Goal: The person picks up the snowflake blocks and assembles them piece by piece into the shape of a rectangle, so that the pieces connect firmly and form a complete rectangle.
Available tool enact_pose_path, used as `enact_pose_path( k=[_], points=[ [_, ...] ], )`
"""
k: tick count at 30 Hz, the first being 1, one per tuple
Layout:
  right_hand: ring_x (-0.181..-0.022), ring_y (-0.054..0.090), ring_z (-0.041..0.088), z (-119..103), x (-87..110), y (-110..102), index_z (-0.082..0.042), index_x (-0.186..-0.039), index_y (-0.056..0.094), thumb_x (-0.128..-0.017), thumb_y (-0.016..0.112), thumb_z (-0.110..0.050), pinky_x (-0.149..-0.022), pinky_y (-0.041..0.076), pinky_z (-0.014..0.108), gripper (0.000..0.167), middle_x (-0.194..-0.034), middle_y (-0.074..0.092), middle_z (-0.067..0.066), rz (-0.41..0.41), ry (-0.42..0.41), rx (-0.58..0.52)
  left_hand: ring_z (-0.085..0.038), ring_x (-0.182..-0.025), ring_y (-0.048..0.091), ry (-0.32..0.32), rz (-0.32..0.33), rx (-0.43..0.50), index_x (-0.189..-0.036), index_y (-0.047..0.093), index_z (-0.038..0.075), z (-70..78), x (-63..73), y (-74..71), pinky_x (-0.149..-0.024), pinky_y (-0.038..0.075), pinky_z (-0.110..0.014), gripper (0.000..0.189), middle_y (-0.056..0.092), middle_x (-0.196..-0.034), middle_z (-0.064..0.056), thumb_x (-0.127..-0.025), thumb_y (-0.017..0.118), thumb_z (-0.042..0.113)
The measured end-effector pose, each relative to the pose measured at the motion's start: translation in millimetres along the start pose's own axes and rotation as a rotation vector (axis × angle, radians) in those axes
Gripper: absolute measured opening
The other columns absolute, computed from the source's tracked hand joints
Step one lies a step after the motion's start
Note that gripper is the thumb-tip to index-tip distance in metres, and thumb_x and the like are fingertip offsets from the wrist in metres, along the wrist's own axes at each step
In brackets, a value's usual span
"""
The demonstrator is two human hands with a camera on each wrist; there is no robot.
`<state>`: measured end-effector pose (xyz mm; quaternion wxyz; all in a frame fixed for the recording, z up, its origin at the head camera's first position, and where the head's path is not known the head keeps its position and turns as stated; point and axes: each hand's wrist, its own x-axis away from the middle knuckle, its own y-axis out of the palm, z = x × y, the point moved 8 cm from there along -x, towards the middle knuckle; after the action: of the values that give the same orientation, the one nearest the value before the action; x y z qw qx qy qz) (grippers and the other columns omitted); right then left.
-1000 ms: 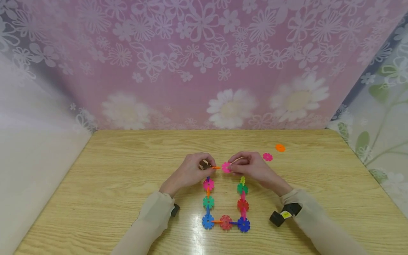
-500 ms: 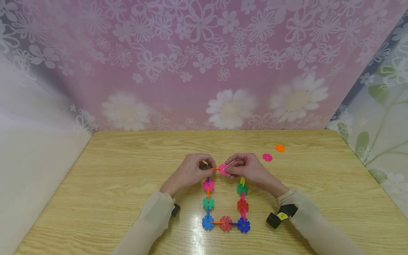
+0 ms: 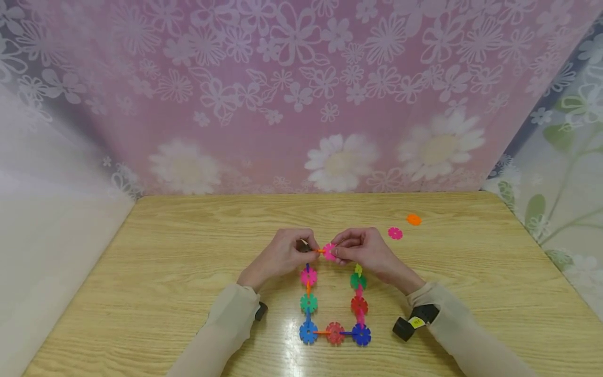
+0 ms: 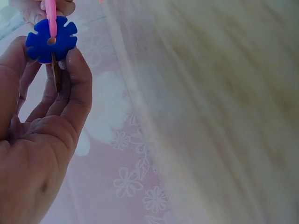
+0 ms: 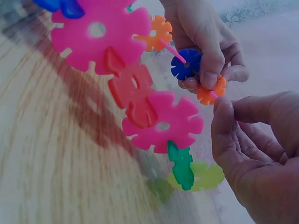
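Several notched plastic snowflake discs form a three-sided frame on the wooden table [image 3: 188, 293]. At its far left corner my left hand [image 3: 281, 256] pinches an orange snowflake disc [image 5: 205, 95], seen edge-on from the head. A blue snowflake disc [image 4: 42, 43] and a brown disc [image 4: 57, 79] sit within that hand's fingers. My right hand [image 3: 365, 248] pinches a bright pink snowflake disc [image 3: 328, 251] between thumb and fingertips. This disc's edge meets the orange disc, its slot joint partly hidden by fingers. Below the right hand, a yellow-green disc [image 5: 208, 176] ends the frame's right side.
A loose pink disc [image 3: 395, 233] and a loose orange disc [image 3: 414, 219] lie at the back right of the table. The frame's near side runs from a light blue disc [image 3: 308, 332] to a dark blue disc [image 3: 361, 334]. A flowered pink curtain [image 3: 264, 104] hangs behind.
My right hand has moved left, bringing the pink disc from a small gap up against the orange disc. My left hand has stayed almost in place. The loose discs have not moved.
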<state>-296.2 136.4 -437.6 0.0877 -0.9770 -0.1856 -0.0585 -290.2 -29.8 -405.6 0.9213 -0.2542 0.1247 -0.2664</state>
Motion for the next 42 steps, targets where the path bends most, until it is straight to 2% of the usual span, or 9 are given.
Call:
enact_pose_path(
  k=[6, 14, 26, 31, 35, 42],
  points=[
    [-0.075, 0.073, 0.017, -1.9, 1.1, 2.7, 0.011, -0.112, 0.067, -0.094, 0.07, -0.001, -0.072, 0.063, 0.035, 0.022, -0.089, 0.077, 0.008, 0.033, -0.016, -0.021, -0.004, -0.081, 0.068, 0.011, 0.008, 0.006, -0.089, 0.072, 0.005, 1.2, -0.3, -0.4, -0.072, 0.054, -0.021, 0.005, 0.076, -0.096, -0.005, -0.092, 0.069, 0.003],
    [-0.074, 0.072, 0.014, -6.6, 2.7, 3.6, 0.012, -0.114, 0.067, -0.096, 0.066, 0.001, -0.073, 0.063, 0.035, 0.021, -0.087, 0.077, 0.005, 0.05, -0.019, -0.053, -0.008, -0.078, 0.063, -0.002, 0.058, 0.017, -0.09, 0.073, 0.015, -2.7, -1.4, -5.2, -0.071, 0.053, -0.022, 0.01, 0.074, -0.091, 0.001, -0.091, 0.07, 0.006],
    [-0.073, 0.071, 0.013, -3.5, 1.4, 8.0, 0.013, -0.113, 0.066, -0.096, 0.067, 0.001, -0.072, 0.062, 0.032, 0.021, -0.087, 0.077, 0.005, 0.045, -0.013, -0.073, -0.006, -0.077, 0.061, -0.001, 0.068, -0.016, -0.092, 0.075, 0.013, -3.1, -0.3, -3.8, -0.071, 0.052, -0.02, 0.009, 0.076, -0.093, -0.003, -0.091, 0.069, 0.005],
    [-0.072, 0.072, 0.016, -2.8, 1.5, 8.8, 0.014, -0.113, 0.066, -0.096, 0.068, 0.0, -0.071, 0.062, 0.032, 0.023, -0.088, 0.077, 0.007, 0.024, -0.004, -0.066, -0.006, -0.076, 0.061, 0.002, 0.049, -0.025, -0.093, 0.075, 0.012, -1.3, -0.6, -2.2, -0.069, 0.051, -0.02, 0.012, 0.076, -0.093, -0.002, -0.089, 0.068, 0.003],
    [-0.074, 0.073, 0.018, -3.9, 0.1, 8.8, 0.011, -0.113, 0.068, -0.095, 0.069, -0.002, -0.071, 0.062, 0.033, 0.021, -0.089, 0.078, 0.007, 0.021, 0.011, -0.05, -0.007, -0.076, 0.061, -0.02, 0.041, -0.032, -0.093, 0.076, 0.013, -1.6, -1.5, -3.4, -0.069, 0.051, -0.021, 0.013, 0.076, -0.093, 0.0, -0.088, 0.069, 0.003],
    [-0.08, 0.074, 0.022, -6.0, 0.4, 9.1, 0.005, -0.118, 0.068, -0.097, 0.069, -0.007, -0.077, 0.063, 0.039, 0.025, -0.093, 0.078, 0.009, 0.001, 0.014, 0.003, -0.011, -0.087, 0.067, -0.08, 0.004, -0.021, -0.094, 0.074, 0.015, -7.1, -1.8, -5.0, -0.083, 0.057, -0.027, 0.008, 0.073, -0.098, 0.001, -0.09, 0.073, 0.008]
  ],
)
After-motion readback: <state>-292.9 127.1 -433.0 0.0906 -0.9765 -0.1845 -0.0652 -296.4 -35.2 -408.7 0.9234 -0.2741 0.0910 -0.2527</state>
